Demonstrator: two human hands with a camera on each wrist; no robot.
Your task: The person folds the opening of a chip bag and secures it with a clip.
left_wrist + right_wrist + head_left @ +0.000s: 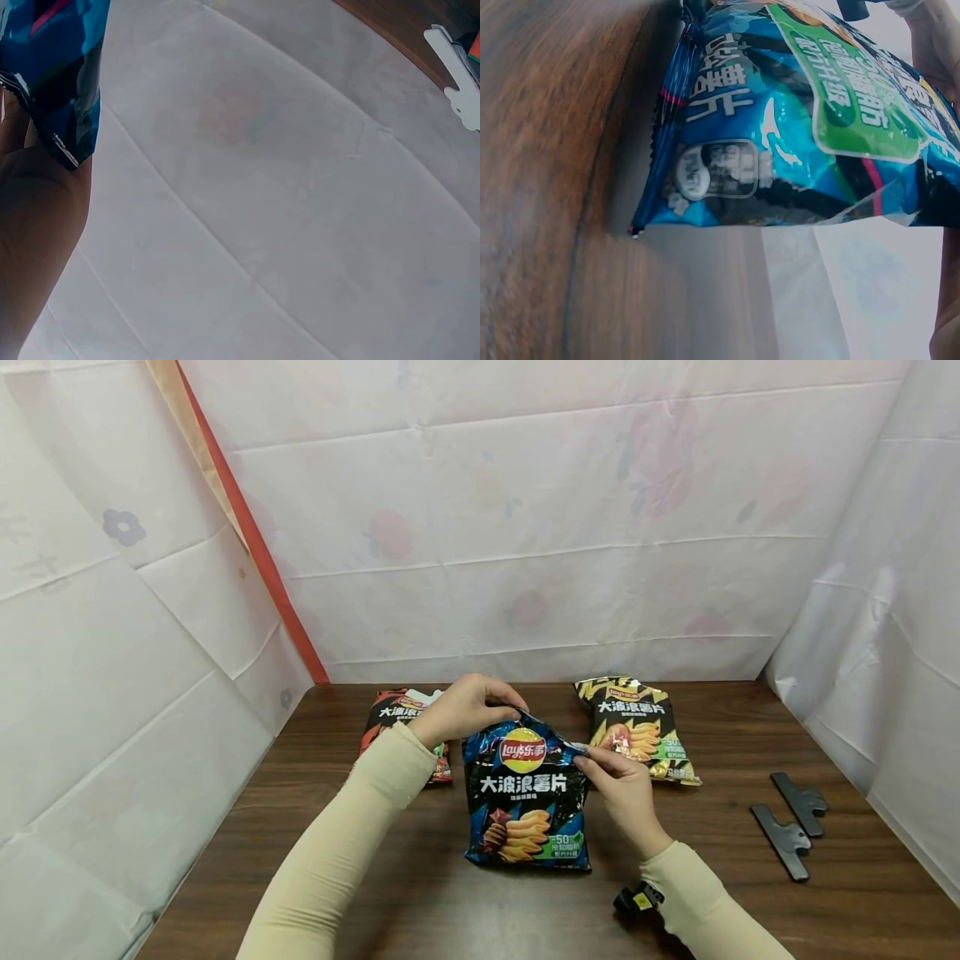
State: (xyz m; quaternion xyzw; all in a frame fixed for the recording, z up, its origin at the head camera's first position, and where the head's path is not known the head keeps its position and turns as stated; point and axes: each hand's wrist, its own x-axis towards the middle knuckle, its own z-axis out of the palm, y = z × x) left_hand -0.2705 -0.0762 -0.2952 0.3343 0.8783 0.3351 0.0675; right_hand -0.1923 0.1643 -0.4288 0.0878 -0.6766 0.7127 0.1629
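Note:
A blue and black bag of potato chips [525, 810] stands upright over the table, its printed front towards me. My left hand [472, 706] pinches its top edge at the left corner. At the top right corner, my right hand [622, 785] pinches the same edge between thumb and fingers. The top edge slopes down from left to right. In the left wrist view only a corner of the chip bag [64, 82] shows beside the hand. The right wrist view has the bag's [780, 150] lower part close to the wooden tabletop.
Behind my left hand lies a red chip bag [386, 718], partly hidden, with a white clip [459, 86] at it. A yellow and black chip bag [633, 735] lies back right. Two dark clips [783, 841] rest on the table [720, 877] at right. White sheets surround the table.

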